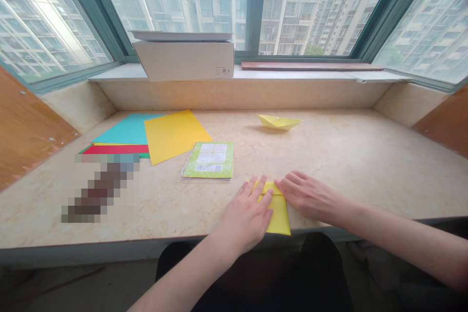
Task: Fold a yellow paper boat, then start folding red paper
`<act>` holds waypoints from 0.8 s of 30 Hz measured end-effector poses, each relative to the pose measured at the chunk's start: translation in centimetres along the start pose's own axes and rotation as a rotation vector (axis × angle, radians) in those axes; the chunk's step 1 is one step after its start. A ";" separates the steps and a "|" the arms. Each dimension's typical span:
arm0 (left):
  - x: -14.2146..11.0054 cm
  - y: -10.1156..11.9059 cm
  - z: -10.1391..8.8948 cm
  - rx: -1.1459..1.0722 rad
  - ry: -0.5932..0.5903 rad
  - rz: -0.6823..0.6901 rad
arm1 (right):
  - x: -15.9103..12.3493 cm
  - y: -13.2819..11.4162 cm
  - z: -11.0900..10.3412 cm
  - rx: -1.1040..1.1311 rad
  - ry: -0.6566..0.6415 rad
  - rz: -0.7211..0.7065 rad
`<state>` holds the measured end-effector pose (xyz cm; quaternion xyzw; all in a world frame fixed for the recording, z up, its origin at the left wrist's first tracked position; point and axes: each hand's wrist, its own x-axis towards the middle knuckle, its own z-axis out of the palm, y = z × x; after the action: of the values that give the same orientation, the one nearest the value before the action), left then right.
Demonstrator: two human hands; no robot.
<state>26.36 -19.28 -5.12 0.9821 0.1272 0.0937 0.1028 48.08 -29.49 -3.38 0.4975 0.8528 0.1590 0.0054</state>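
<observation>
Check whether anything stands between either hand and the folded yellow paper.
Nothing visible does: the left hand lies on the folded yellow paper, and the right hand is at its far right corner.

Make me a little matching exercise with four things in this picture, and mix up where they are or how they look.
Things:
1. Paper boat
2. White box
3. Packet
4. Flat folded paper

Places and looks:
A. On the windowsill
B. Touched by the left hand and right hand
C. Beyond the hands, toward the back of the countertop
D. Green, with white printed panels

Right pairs: 1-C, 2-A, 3-D, 4-B
</observation>
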 end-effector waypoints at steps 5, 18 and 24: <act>0.1 -0.2 -0.1 0.024 -0.011 0.039 | 0.4 -0.5 0.1 0.001 -0.088 0.044; -0.5 -0.2 -0.4 -0.070 0.139 -0.012 | 0.0 -1.3 -1.7 0.885 0.038 0.608; -1.0 0.0 -1.6 -0.288 0.234 -0.103 | 2.3 -1.1 -0.8 1.178 0.172 0.765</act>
<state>25.08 -19.27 -3.73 0.9318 0.1734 0.2192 0.2314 45.85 -28.29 -2.58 0.6682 0.5597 -0.2995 -0.3881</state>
